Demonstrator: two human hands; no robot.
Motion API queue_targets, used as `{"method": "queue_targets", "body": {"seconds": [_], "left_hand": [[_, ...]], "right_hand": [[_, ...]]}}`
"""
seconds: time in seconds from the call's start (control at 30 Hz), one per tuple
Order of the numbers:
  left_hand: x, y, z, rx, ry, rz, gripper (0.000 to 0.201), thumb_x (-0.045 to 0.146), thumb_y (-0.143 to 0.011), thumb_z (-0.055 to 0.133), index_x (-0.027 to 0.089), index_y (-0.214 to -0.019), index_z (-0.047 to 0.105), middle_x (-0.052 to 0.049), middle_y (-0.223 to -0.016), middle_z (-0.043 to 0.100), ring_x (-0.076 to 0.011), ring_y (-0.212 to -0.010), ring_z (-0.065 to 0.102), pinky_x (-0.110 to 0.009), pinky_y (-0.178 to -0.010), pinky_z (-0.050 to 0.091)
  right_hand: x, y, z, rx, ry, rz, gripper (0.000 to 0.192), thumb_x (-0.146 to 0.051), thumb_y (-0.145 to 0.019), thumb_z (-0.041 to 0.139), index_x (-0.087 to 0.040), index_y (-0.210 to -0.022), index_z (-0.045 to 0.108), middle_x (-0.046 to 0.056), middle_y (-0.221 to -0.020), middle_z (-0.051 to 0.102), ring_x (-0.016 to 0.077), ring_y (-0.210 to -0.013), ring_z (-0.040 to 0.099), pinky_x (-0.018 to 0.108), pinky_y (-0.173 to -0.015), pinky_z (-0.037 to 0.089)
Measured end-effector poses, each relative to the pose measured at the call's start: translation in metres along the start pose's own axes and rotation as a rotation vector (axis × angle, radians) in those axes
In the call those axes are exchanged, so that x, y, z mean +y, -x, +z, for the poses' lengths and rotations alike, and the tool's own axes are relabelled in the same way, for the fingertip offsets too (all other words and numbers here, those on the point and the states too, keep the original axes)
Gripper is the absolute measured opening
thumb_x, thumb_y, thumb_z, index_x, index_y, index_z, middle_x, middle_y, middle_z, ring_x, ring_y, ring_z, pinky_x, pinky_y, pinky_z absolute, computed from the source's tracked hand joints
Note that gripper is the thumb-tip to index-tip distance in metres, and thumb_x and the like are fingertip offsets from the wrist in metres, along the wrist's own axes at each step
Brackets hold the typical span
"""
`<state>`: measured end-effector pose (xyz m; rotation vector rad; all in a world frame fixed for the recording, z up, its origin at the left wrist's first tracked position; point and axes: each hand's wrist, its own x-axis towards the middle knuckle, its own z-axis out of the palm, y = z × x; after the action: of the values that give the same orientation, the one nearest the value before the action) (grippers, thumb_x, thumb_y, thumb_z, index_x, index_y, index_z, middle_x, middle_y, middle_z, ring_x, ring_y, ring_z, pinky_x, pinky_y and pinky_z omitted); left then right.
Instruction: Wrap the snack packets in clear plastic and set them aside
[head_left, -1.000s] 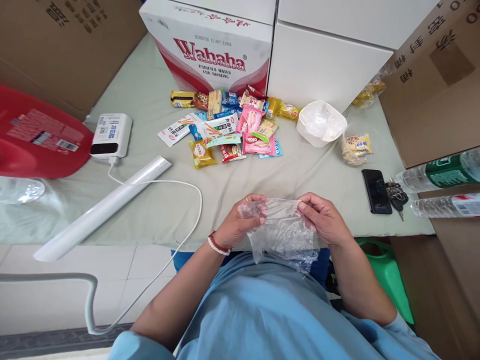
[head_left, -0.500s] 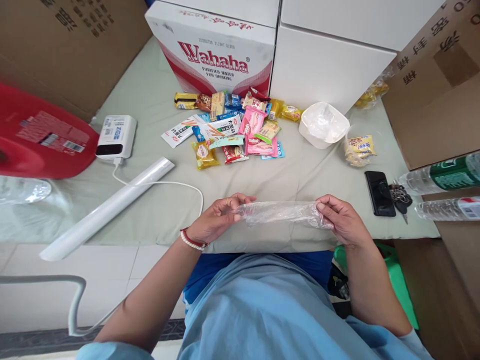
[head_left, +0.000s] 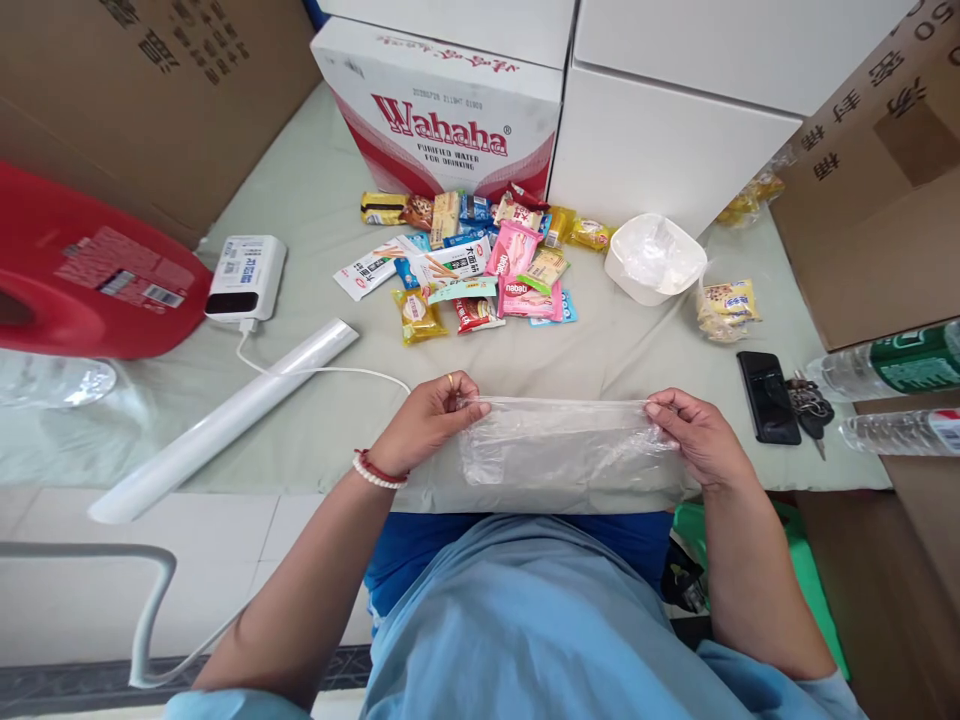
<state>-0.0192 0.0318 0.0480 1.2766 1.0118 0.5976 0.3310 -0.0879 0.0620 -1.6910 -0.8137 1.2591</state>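
Note:
A clear plastic bag (head_left: 562,440) is stretched sideways near the front edge of the cloth-covered table. My left hand (head_left: 439,412) pinches its upper left corner between thumb and fingers. At the upper right corner, my right hand (head_left: 690,430) grips the film the same way. Between them the top edge runs taut and nearly straight, while the lower part hangs loose and wrinkled. Beyond the hands lies a pile of wrapped snacks (head_left: 517,295). To its right stands a white plastic bowl (head_left: 621,280) with crumpled clear film inside.
A power bank (head_left: 262,265) with a white cable and a shiny white tube (head_left: 225,420) lie at left, near a red container (head_left: 90,260). A bagged yellow snack (head_left: 727,308), phone (head_left: 769,398), keys (head_left: 811,408) and bottles (head_left: 915,360) lie right. Boxes (head_left: 450,90) stand behind.
The bag has gone from a narrow bunched strip to a wider sheet hanging down between my hands. My left hand's fingers have curled in tighter. The view has shifted slightly.

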Motion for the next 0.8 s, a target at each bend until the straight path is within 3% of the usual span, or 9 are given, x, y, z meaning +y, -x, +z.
{"method": "queue_targets", "body": {"seconds": [0.17, 0.3, 0.43, 0.5, 0.6, 0.67, 0.8], "left_hand": [[-0.005, -0.004, -0.011, -0.046, 0.011, -0.026, 0.033, 0.046, -0.069, 0.088, 0.019, -0.078, 0.071, -0.001, -0.071, 0.066, -0.0147, -0.067, 0.058, -0.026, -0.065, 0.049], [-0.018, -0.008, -0.007, 0.028, 0.096, -0.052, 0.035, 0.047, -0.069, 0.087, 0.019, -0.078, 0.069, 0.002, -0.066, 0.062, -0.0113, -0.060, 0.054, -0.025, -0.062, 0.045], [-0.029, -0.014, 0.000, 0.165, 0.150, -0.085, 0.039, 0.045, -0.065, 0.089, 0.018, -0.081, 0.066, 0.004, -0.066, 0.059, -0.0075, -0.053, 0.051, -0.021, -0.055, 0.038], [-0.031, -0.017, 0.002, 0.201, 0.163, -0.094, 0.039, 0.043, -0.065, 0.089, 0.017, -0.081, 0.065, 0.005, -0.066, 0.059, -0.0072, -0.051, 0.050, -0.021, -0.054, 0.036], [-0.032, -0.019, 0.005, 0.216, 0.179, -0.109, 0.039, 0.041, -0.063, 0.090, 0.018, -0.080, 0.064, 0.006, -0.064, 0.058, -0.0071, -0.049, 0.050, -0.022, -0.053, 0.036], [-0.032, -0.020, 0.007, 0.218, 0.190, -0.115, 0.039, 0.039, -0.062, 0.090, 0.018, -0.079, 0.063, 0.006, -0.063, 0.058, -0.0069, -0.049, 0.051, -0.021, -0.052, 0.035], [-0.032, -0.019, 0.011, 0.238, 0.213, -0.121, 0.039, 0.038, -0.061, 0.090, 0.018, -0.079, 0.063, 0.006, -0.059, 0.058, -0.0074, -0.049, 0.051, -0.021, -0.051, 0.035]], "right_hand": [[0.011, -0.011, -0.005, 0.127, 0.076, -0.126, 0.036, -0.052, -0.077, 0.084, -0.021, -0.091, 0.073, -0.002, -0.071, 0.060, 0.0116, -0.060, 0.045, 0.025, -0.056, 0.035], [0.014, -0.016, -0.008, 0.165, 0.226, -0.200, 0.031, -0.049, -0.085, 0.076, -0.021, -0.098, 0.073, 0.002, -0.081, 0.064, 0.0150, -0.067, 0.052, 0.029, -0.064, 0.045], [0.005, -0.003, 0.015, 0.403, 0.594, -0.543, 0.021, -0.039, -0.093, 0.067, -0.022, -0.104, 0.072, 0.009, -0.104, 0.067, 0.0218, -0.086, 0.061, 0.039, -0.081, 0.053], [0.002, 0.011, 0.040, 0.316, 0.684, -0.746, 0.015, -0.031, -0.098, 0.060, -0.024, -0.105, 0.072, 0.010, -0.103, 0.067, 0.0237, -0.092, 0.062, 0.041, -0.085, 0.053], [0.009, 0.027, 0.087, -0.059, 0.749, -0.948, 0.018, -0.023, -0.099, 0.057, -0.026, -0.109, 0.072, 0.009, -0.101, 0.068, 0.0239, -0.093, 0.061, 0.041, -0.084, 0.052], [0.019, 0.030, 0.117, -0.209, 0.793, -0.996, 0.021, -0.025, -0.100, 0.059, -0.025, -0.117, 0.070, 0.010, -0.108, 0.068, 0.0241, -0.096, 0.059, 0.041, -0.086, 0.051], [0.038, 0.020, 0.160, -0.198, 0.928, -1.016, 0.040, -0.044, -0.097, 0.066, -0.022, -0.132, 0.065, 0.015, -0.121, 0.065, 0.0285, -0.106, 0.055, 0.045, -0.092, 0.047]]}}
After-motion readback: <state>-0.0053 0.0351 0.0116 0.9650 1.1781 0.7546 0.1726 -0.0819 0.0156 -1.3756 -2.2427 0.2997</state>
